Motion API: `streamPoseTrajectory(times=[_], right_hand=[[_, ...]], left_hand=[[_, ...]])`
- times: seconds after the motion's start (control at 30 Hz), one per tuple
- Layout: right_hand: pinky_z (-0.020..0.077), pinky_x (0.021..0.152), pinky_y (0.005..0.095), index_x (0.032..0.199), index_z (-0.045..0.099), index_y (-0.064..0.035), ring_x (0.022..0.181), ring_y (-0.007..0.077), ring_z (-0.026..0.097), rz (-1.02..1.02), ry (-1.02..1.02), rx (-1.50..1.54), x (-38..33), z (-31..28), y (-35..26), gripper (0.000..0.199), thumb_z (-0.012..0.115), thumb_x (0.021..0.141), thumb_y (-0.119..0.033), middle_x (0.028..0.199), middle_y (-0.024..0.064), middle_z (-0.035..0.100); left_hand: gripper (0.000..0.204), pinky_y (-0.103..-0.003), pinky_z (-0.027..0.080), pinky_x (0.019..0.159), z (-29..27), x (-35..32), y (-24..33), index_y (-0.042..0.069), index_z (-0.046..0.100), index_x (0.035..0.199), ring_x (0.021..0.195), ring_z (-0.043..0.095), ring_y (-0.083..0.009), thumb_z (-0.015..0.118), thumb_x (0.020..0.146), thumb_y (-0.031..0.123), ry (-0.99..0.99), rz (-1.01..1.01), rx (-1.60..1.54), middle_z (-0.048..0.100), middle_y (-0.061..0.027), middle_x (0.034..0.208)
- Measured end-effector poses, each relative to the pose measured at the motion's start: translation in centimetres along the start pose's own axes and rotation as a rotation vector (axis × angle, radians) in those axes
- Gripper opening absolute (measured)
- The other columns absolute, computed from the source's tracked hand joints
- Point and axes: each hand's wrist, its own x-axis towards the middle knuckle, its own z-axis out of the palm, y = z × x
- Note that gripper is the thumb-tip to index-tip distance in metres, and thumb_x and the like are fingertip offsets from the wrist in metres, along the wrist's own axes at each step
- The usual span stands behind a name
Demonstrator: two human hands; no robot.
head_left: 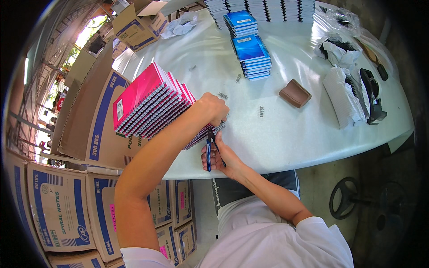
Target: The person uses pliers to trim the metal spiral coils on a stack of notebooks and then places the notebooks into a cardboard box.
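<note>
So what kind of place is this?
Probably a notebook packing workshop: stacked spiral notebooks on a white table, cardboard cartons beside it, and pliers in the right hand.

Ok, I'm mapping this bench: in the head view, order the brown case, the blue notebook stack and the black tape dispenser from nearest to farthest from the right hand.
From the right hand, holding pliers:
1. Brown case, up and to the right, mid-table.
2. Blue notebook stack, farther up the table.
3. Black tape dispenser, at the table's far right edge.

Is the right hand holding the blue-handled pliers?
Yes, the right hand grips the blue-handled pliers at the table edge, while the left hand rests on the pink notebooks.
</note>
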Motion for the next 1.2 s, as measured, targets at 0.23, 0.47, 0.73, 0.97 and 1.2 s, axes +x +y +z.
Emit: streamPoseTrajectory(times=[0.23, 0.47, 0.73, 0.97, 1.2], right_hand=[[0.0505, 0.06, 0.0354, 0.09, 0.053, -0.0057, 0.06, 0.0197, 0.055, -0.032, 0.022, 0.041, -0.2, 0.6, -0.2, 0.076, 0.03, 0.087, -0.078, 0.07, 0.0072, 0.054], [0.0397, 0.05, 0.0319, 0.083, 0.05, -0.0063, 0.05, 0.0164, 0.043, 0.027, -0.011, 0.098, 0.2, -0.5, -0.4, 0.073, 0.033, 0.086, -0.077, 0.062, 0.0043, 0.046], [0.0548, 0.07, 0.0406, 0.09, 0.056, -0.0029, 0.068, 0.0248, 0.06, 0.063, 0.004, 0.035, -0.2, -0.7, -0.9, 0.08, 0.025, 0.087, -0.077, 0.074, 0.01, 0.058], [0.0491, 0.061, 0.0351, 0.085, 0.053, -0.005, 0.06, 0.0205, 0.051, 0.083, 0.016, 0.049, -0.6, -0.1, -1.2, 0.076, 0.028, 0.088, -0.077, 0.067, 0.0061, 0.051], [0.0446, 0.054, 0.0333, 0.081, 0.051, -0.006, 0.054, 0.0183, 0.045, 0.106, -0.026, 0.085, 0.5, -1.6, -0.7, 0.076, 0.031, 0.086, -0.079, 0.065, 0.0042, 0.047]], left_hand=[[0.031, -0.037, 0.053, 0.082, 0.4, 0.1, 0.0, 0.027, 0.071, 0.112, 0.101, 0.067, -0.0245, 0.067, 0.081, 0.023, 0.021, 0.006, -0.004, 0.07, -0.0068, 0.108], [0.028, -0.038, 0.053, 0.079, 0.5, 0.2, -0.3, 0.024, 0.072, 0.109, 0.099, 0.067, -0.0262, 0.067, 0.082, 0.025, 0.021, 0.02, -0.027, 0.07, -0.0076, 0.104], [0.029, -0.039, 0.053, 0.078, 0.7, 0.6, -0.5, 0.024, 0.072, 0.111, 0.098, 0.067, -0.0266, 0.066, 0.082, 0.024, 0.026, 0.03, -0.042, 0.07, -0.0077, 0.104], [0.031, -0.037, 0.053, 0.079, 1.0, 0.6, -0.5, 0.026, 0.071, 0.113, 0.1, 0.067, -0.0261, 0.067, 0.082, 0.024, 0.008, 0.021, -0.033, 0.07, -0.0074, 0.106], [0.048, -0.039, 0.052, 0.083, 0.8, 0.5, 0.0, 0.035, 0.066, 0.12, 0.1, 0.066, -0.0279, 0.067, 0.077, 0.015, 0.003, -0.014, 0.004, 0.069, -0.0062, 0.108]])
